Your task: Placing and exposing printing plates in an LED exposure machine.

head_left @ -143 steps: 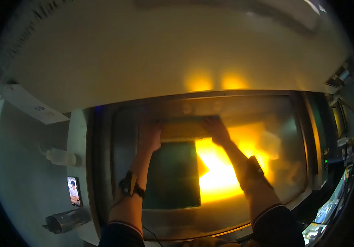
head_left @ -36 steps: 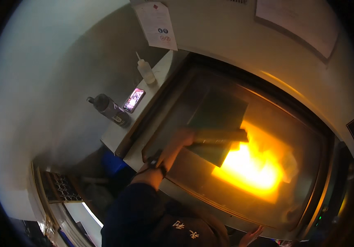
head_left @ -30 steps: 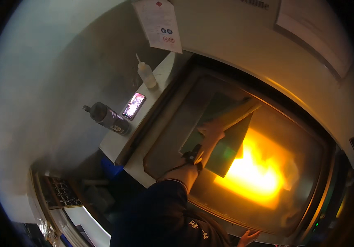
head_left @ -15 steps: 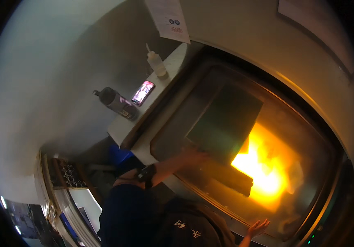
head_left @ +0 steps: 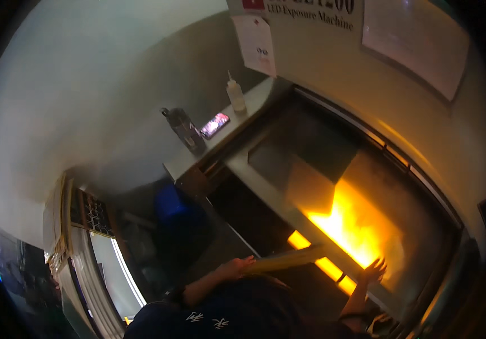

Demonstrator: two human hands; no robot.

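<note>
My left hand [head_left: 237,268] is closed on the end of a thin flat board [head_left: 282,261], which I see almost edge-on and which lies in front of my body. My right hand [head_left: 374,272], fingers spread, rests at the front edge of the exposure machine's tray [head_left: 271,195], beside a glaring yellow light [head_left: 350,226]. Its palm is hidden, so firm contact cannot be made out. A dark green panel [head_left: 327,152] lies on the tray's far part.
On a white ledge [head_left: 183,164] at the back left stand a dark drink bottle [head_left: 185,131], a lit phone [head_left: 215,125] and a squeeze bottle [head_left: 235,97]. Below is something blue [head_left: 172,206]. A rack with white panels [head_left: 113,271] stands at lower left.
My left hand has drawn back from the tray and now holds the flat board near me. My right hand has moved up to the tray edge. The tray sits farther in, and the view has shifted.
</note>
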